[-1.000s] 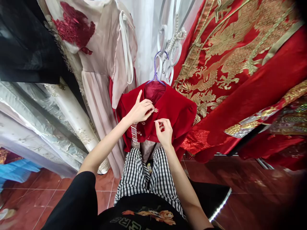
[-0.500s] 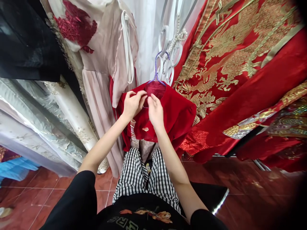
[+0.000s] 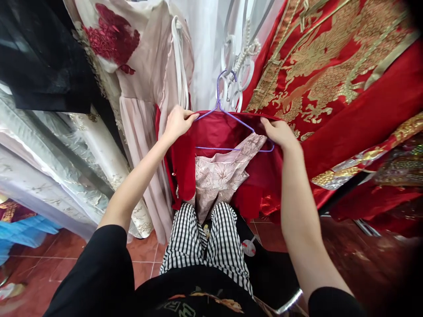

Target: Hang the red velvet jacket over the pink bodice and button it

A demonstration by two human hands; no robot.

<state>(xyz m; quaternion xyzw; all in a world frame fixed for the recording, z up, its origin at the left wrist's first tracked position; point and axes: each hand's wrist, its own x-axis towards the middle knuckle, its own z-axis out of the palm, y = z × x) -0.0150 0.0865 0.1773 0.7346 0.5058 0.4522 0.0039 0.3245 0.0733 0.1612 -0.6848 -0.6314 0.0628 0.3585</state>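
- Where the checked trousers (image 3: 185, 237) stand at 6 o'clock, a gap of red floor (image 3: 142, 251) opens at 8, beside the left forearm.
- Red jacket (image 3: 214, 130), centre: upper edge pinched by the left hand (image 3: 181, 121), 10 o'clock, and gripped by the right hand (image 3: 280, 132), 2 o'clock; hung garments crowd both sides.
- Counts: one brocade dress (image 3: 220, 176) within one jacket; one purple hanger (image 3: 218, 105), 12 o'clock.
- Versus half a second earlier: hands, then together, now wide apart; dress, then mostly covered, exposed.
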